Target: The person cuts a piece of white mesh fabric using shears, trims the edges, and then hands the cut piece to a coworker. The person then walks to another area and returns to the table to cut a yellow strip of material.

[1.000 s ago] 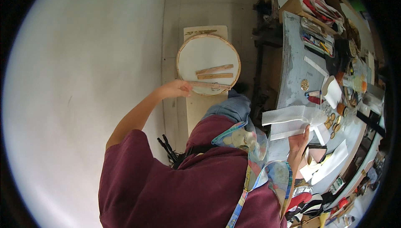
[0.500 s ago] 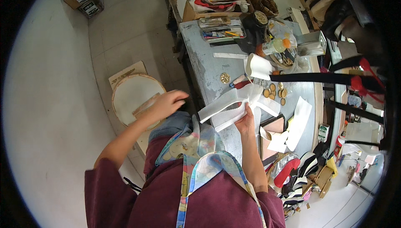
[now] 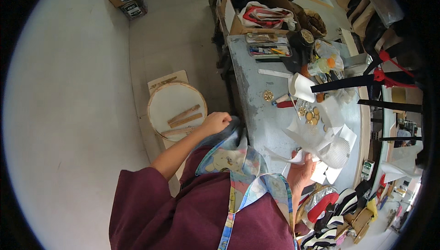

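My right hand [image 3: 300, 174] pinches a bundle of floppy white mesh-textured pieces [image 3: 337, 151] at their near end, above the right part of the workbench. The pieces are blurred and spread out over the bench. My left hand [image 3: 219, 122] is by my lap, left of the bench edge, its fingers curled in; whether they hold anything is hidden. Just left of it stands a round stool-like tray with a rim [image 3: 151, 112], on which lie several brown strips [image 3: 184, 116]. Several gold round pieces [image 3: 312, 115] lie beyond the mesh, near a tool with a red handle [image 3: 286, 104].
The grey workbench [image 3: 270, 133] bears a roll of white sheet [image 3: 302, 87], a gold disc [image 3: 268, 95], a tray of pens [image 3: 270, 50] and a bottle with an orange cap [image 3: 321, 66]. Black straps [image 3: 343, 82] reach in from the right. A cardboard box [image 3: 233, 18] stands at the far end.
My right hand has swung the white mesh pieces rightward over the bench, and they have turned and spread. My left hand has drawn back toward my lap, its fingers curling in. The view has shifted.
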The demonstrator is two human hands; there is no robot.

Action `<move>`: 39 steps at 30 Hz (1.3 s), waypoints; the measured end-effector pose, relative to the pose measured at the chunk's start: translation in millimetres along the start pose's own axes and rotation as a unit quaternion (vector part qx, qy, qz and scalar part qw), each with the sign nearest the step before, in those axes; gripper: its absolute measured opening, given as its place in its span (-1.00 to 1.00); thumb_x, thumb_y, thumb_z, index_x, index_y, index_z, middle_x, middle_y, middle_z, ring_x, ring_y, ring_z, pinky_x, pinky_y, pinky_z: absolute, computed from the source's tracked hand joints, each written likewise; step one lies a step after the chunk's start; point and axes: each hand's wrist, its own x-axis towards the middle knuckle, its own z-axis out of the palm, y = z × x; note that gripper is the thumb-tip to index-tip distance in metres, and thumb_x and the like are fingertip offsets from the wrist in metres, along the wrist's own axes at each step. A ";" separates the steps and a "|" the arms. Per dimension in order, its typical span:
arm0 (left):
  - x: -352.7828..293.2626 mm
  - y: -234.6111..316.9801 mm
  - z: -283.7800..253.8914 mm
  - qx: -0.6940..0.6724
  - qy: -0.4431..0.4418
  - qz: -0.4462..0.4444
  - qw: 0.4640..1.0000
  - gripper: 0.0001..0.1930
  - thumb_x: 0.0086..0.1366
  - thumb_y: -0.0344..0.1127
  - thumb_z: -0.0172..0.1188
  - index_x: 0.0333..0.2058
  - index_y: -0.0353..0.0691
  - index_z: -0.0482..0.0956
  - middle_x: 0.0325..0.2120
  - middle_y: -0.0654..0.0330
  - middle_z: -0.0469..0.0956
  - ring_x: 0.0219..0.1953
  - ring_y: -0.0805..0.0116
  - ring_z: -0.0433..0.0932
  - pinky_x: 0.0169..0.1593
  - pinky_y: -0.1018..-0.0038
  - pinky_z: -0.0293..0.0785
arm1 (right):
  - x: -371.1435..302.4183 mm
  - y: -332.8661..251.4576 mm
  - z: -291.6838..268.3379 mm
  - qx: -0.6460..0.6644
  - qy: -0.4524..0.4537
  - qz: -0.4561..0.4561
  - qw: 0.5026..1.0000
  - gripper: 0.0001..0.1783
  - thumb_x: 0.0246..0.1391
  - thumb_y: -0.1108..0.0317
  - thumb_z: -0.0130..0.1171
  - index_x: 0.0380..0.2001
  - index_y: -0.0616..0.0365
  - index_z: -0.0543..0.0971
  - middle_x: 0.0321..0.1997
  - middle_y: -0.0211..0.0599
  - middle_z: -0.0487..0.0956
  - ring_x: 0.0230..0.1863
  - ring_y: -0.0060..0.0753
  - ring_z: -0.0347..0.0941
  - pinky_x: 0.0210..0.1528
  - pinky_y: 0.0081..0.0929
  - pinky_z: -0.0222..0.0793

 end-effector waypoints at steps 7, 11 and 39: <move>6.0 -87.7 -50.4 0.086 -0.003 -0.181 0.980 -0.67 0.09 -0.15 0.28 -0.24 -0.23 0.71 -0.28 0.00 0.70 -0.18 0.04 0.67 -0.09 0.22 0.56 | 3.8 -9.6 35.0 -0.305 -0.155 -0.093 0.935 -0.72 0.06 0.55 0.31 -0.12 0.28 0.62 -0.13 -0.35 0.65 -0.14 -0.51 0.52 -0.06 -0.49 0.41; 34.8 -119.7 -89.5 0.053 0.073 -0.146 0.985 -0.67 0.08 -0.14 0.29 -0.24 -0.22 0.72 -0.33 0.01 0.69 -0.22 0.05 0.67 -0.10 0.26 0.56 | 50.4 14.3 114.6 -0.322 -0.248 -0.102 0.908 -0.93 0.01 0.61 0.28 -0.39 0.26 0.67 -0.37 -0.38 0.68 -0.32 -0.57 0.54 -0.23 -0.52 0.43; 314.5 31.1 -724.4 -0.265 -0.032 -0.074 0.961 -0.46 0.48 0.02 0.07 0.23 -0.27 0.43 0.11 0.18 0.52 0.13 0.33 0.44 0.24 0.34 0.31 | 433.2 194.9 770.9 -0.249 -0.521 0.173 0.798 -0.62 0.14 0.28 0.37 -0.06 0.32 0.64 -0.31 -0.38 0.68 -0.27 -0.62 0.50 -0.19 -0.52 0.45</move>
